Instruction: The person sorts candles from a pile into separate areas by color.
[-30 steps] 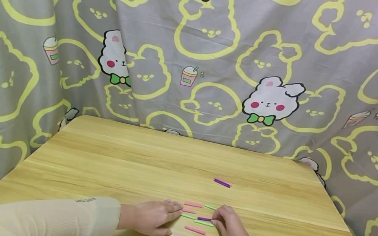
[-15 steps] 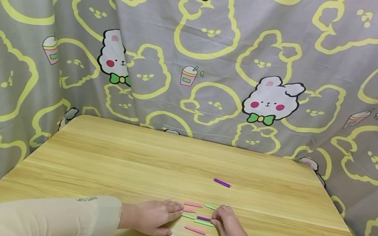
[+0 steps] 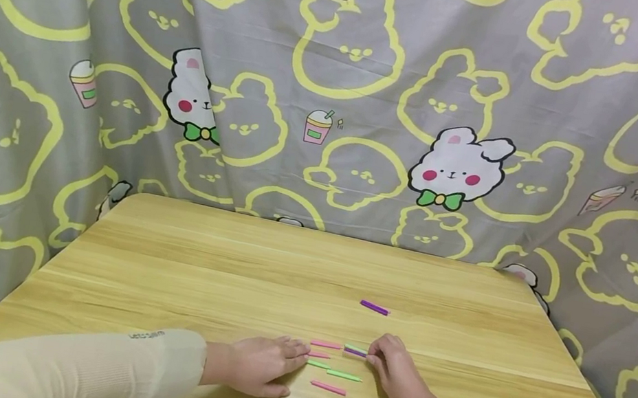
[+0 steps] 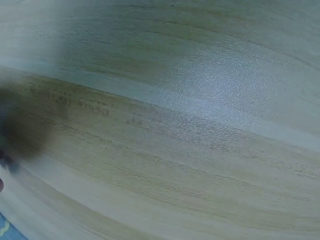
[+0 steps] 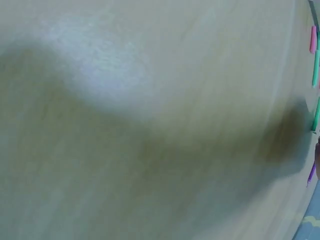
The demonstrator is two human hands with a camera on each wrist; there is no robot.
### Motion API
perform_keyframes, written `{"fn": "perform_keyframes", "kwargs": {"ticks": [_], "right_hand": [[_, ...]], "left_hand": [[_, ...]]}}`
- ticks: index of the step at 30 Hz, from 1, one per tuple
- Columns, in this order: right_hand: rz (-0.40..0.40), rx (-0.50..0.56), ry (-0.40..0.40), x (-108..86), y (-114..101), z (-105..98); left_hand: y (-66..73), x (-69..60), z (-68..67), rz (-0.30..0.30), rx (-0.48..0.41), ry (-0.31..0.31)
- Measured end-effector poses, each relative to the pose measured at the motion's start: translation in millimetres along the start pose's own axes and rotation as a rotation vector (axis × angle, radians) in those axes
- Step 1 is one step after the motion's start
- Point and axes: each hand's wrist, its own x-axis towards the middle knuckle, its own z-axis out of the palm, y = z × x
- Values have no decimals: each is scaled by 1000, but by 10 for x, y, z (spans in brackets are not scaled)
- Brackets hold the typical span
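My right hand (image 3: 400, 377) pinches the right end of a thin purple stick (image 3: 356, 353). That stick lies along the near side of a green stick (image 3: 356, 348). In the right wrist view, the purple stick (image 5: 311, 176) shows a fine wick-like tip beside a fingertip at the edge. My left hand (image 3: 261, 365) rests on the table, fingers extended. Its fingertips touch or cover the left ends of a pink stick (image 3: 319, 354) and a green stick (image 3: 319, 365). Another pink stick (image 3: 327, 344) lies left of the purple and green pair. The left wrist view shows mostly bare wood.
Nearer me lie another green stick (image 3: 344, 375) and a pink stick (image 3: 329, 388). What looks like a pair of purple sticks (image 3: 375, 307) lies farther back. The wooden table (image 3: 191, 255) ends at a patterned grey curtain (image 3: 363, 115).
My right hand has moved away from me, taking the purple stick from beside the nearer green stick to beside the farther one. My left hand stays where it was.
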Motion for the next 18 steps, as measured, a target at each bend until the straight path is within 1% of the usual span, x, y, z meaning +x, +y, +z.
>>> {"fn": "perform_keyframes", "kwargs": {"ticks": [9, 14, 18], "right_hand": [[23, -12, 57, 86, 22, -48], [79, -2, 54, 129, 49, -77], [94, -13, 61, 159, 77, -104]], "left_hand": [[8, 5, -46, -14, 10, -25], [6, 3, -52, -9, 10, -31], [7, 0, -58, -10, 7, -38]]}}
